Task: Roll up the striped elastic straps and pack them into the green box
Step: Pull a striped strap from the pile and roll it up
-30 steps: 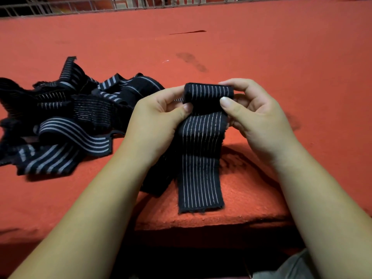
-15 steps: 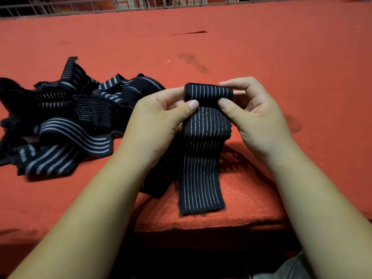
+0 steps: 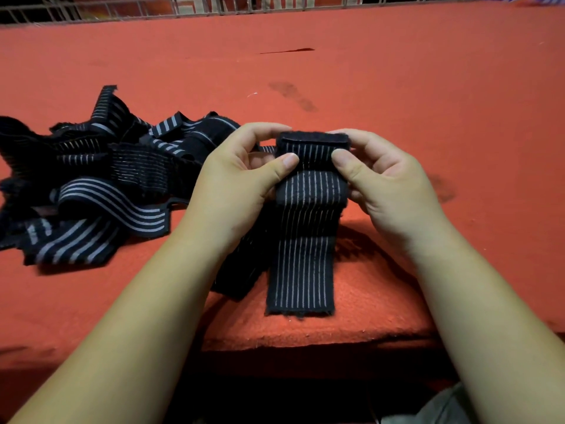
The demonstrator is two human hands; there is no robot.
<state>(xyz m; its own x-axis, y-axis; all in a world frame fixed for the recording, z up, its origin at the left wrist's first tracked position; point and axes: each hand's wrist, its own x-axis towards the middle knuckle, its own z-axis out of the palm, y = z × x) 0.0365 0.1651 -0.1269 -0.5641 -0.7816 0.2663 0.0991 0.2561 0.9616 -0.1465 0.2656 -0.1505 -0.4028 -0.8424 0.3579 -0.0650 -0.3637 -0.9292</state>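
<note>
A black elastic strap with thin white stripes point(image 3: 304, 240) hangs from both hands, and its loose end rests on the red surface near the front edge. Its top end is folded over into a small flat roll point(image 3: 312, 145). My left hand point(image 3: 235, 185) pinches the roll's left side between thumb and fingers. My right hand point(image 3: 388, 182) pinches its right side the same way. A tangled pile of more black striped straps point(image 3: 91, 185) lies to the left of my left hand. No green box is in view.
The red cloth-covered table point(image 3: 428, 102) stretches far back and to the right. Its front edge point(image 3: 305, 344) runs just below the strap's end. A metal railing point(image 3: 122, 10) lines the far side. Dark stains point(image 3: 293, 96) mark the cloth.
The roll at the strap's top has been turned over once more toward me, so its dark plain end shows on top. Both thumbs moved closer together on the strap.
</note>
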